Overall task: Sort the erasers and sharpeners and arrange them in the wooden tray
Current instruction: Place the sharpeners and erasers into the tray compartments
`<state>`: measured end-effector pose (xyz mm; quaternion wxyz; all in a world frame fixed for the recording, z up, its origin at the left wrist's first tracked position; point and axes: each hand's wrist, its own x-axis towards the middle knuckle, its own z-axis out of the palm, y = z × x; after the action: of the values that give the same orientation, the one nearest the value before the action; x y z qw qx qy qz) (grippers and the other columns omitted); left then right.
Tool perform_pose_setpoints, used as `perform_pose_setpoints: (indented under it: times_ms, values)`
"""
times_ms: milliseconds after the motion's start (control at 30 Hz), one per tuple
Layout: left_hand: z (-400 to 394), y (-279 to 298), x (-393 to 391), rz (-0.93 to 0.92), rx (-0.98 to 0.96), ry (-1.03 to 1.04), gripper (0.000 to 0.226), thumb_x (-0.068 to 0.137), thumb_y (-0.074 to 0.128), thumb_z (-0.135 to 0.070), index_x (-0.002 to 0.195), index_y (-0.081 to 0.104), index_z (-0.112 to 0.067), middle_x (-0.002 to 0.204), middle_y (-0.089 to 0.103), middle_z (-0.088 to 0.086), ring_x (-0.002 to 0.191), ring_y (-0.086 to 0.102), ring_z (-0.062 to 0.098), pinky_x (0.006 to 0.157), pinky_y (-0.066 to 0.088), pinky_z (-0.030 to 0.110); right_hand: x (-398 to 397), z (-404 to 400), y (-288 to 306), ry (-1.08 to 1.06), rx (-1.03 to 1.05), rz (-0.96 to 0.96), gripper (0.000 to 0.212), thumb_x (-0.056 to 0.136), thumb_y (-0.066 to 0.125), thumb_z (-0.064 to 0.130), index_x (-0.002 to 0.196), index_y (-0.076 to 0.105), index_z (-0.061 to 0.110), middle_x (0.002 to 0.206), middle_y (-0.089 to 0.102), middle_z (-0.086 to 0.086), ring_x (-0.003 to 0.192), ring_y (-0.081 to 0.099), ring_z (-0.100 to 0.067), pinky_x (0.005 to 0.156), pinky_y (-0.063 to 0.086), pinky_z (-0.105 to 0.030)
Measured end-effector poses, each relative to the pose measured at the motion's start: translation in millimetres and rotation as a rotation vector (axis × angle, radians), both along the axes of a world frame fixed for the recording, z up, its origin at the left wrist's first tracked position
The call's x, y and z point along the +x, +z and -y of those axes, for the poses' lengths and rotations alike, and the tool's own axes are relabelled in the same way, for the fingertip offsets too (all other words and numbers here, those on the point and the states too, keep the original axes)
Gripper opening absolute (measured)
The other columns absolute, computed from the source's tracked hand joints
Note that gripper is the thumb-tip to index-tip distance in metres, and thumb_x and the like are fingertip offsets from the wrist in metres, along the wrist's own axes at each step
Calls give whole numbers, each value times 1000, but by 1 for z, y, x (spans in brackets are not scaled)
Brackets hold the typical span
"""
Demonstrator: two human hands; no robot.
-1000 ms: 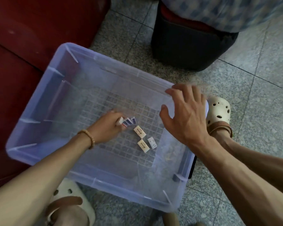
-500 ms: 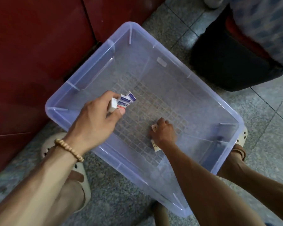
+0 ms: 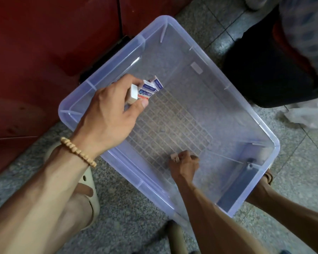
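1. My left hand grips a bunch of erasers above the bin's far-left corner.
2. My right hand pinches a tan eraser on the bin floor, near edge.
3. Probably light, stiff little blocks; paper sleeves may slide, so squeeze the long sides.
4. No tray visible.

We only get one view here, a wide-angle camera on the person's head, looking steeply down at the floor in front of them. It's pretty close: the clear plastic bin fills most of the middle, and both forearms come in from the bottom edge. The bin sits at a slant in the picture. Straight lines bend a bit near the corners. With no second view, nothing overlaps.
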<state>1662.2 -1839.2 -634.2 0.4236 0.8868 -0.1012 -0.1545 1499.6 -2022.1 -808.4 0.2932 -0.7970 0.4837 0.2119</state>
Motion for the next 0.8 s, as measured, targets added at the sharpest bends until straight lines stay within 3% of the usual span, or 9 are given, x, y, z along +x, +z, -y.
perform_pose_setpoints:
  times_ms: [167,333,433,500,533,600,700,767,800]
  values:
    - [0,-6,2,-2,-12,16,22,92,65,-15,113,61,-9,61,43,-22,59,48,-21,55,33,2,-2,6,-8,106,-28,48,32,84,71,13,111,57,8,115,42,-10,111,43,-31,83,36,-29]
    - [-1,-15,0,-26,-42,32,24,92,63,-20,115,60,-14,76,56,-19,67,54,-5,60,37,5,-1,14,-13,136,12,60,48,80,74,13,121,49,8,117,41,-10,109,44,-30,85,40,-33]
    - [-2,-17,-2,-24,-56,46,22,92,64,-18,113,61,-13,74,55,-22,68,52,-16,61,35,3,6,16,-17,150,40,28,42,76,76,21,111,55,15,109,38,-5,106,51,-33,87,49,-35]
    - [-3,-18,-3,-26,-62,56,24,92,64,-18,115,62,-13,78,55,-24,69,51,-19,62,34,1,14,18,-18,142,73,-42,34,75,77,26,100,56,22,107,37,-3,100,55,-26,79,54,-29]
    - [-4,-18,-2,-27,-61,58,25,92,64,-18,116,62,-13,78,56,-24,69,51,-19,62,34,1,18,19,-17,132,106,-56,30,76,76,24,96,55,21,107,40,-3,92,56,-22,68,53,-22]
    - [-5,-17,-1,-33,-52,59,25,92,65,-18,116,62,-13,79,57,-22,68,52,-16,62,35,2,25,20,-14,126,171,4,19,78,71,15,90,57,16,99,56,-8,71,56,-16,48,41,-16]
    - [-5,-13,4,-67,-34,74,22,92,65,-19,114,61,-16,81,59,-21,68,54,-16,62,37,2,44,15,6,90,311,87,12,82,64,7,90,58,11,68,56,1,56,49,-12,46,38,-21]
    - [-5,-7,6,-116,-57,90,23,92,64,-20,115,61,-20,83,64,-17,71,60,-11,67,45,7,60,10,28,79,420,139,15,82,69,7,86,58,15,64,54,3,54,49,-11,46,39,-22]
    - [-5,-3,7,-165,-95,114,22,93,64,-19,115,61,-20,85,68,-12,73,65,-4,70,53,17,68,7,40,66,479,172,18,82,73,8,83,57,17,65,55,2,55,51,-12,46,39,-22]
